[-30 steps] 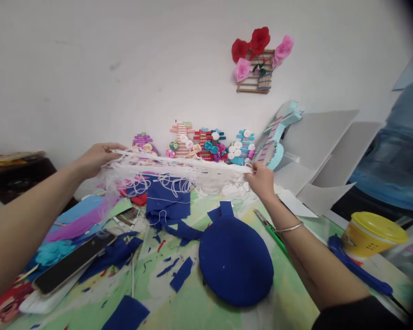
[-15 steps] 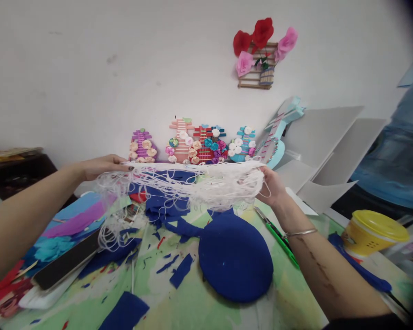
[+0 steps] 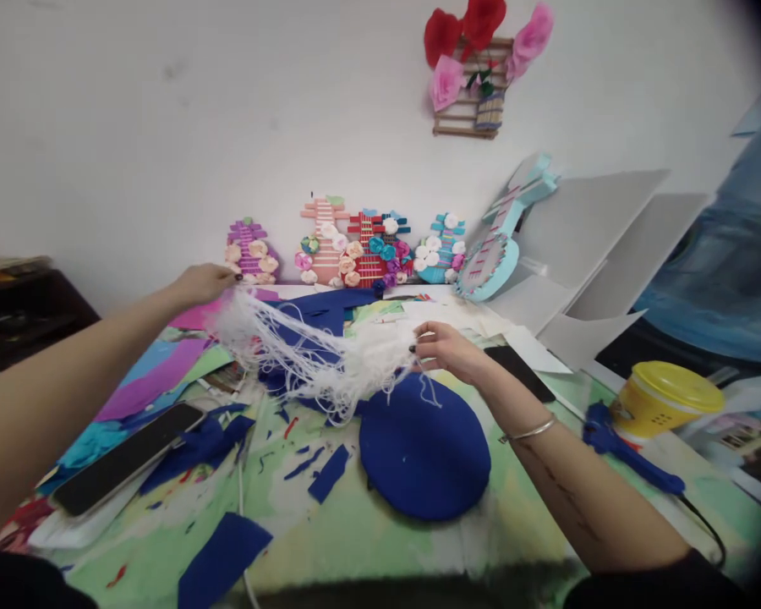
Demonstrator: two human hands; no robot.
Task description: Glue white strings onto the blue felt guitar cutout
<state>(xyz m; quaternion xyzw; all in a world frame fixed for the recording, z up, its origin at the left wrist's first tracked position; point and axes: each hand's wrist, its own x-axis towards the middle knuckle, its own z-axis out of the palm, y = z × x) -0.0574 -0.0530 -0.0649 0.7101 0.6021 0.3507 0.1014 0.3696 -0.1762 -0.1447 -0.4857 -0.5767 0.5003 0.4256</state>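
Note:
A loose, tangled bundle of white string [image 3: 355,368] hangs in the air over the table, stretched between my two hands. My left hand [image 3: 206,283] pinches its left end, where the strands bunch up. At the right end, my right hand [image 3: 447,351] grips the bundle with thumb and fingers; a few strands dangle below it. Under the string lies a round dark-blue covered disc [image 3: 424,457], its upper part partly hidden by the strands. Dark-blue scraps [image 3: 330,474] are scattered to the left of the disc.
A phone [image 3: 130,457] lies at left, beside coloured paper. Another dark flat device [image 3: 520,372] is behind my right wrist. To the right are a blue glue gun [image 3: 634,448] and a yellow-lidded tub [image 3: 672,397]. Decorated instrument-shaped crafts [image 3: 368,254] stand along the wall.
My right hand has moved left, bringing the ends closer, so the taut string now sags. My left hand has risen slightly. The green cutter beside my right arm is out of sight.

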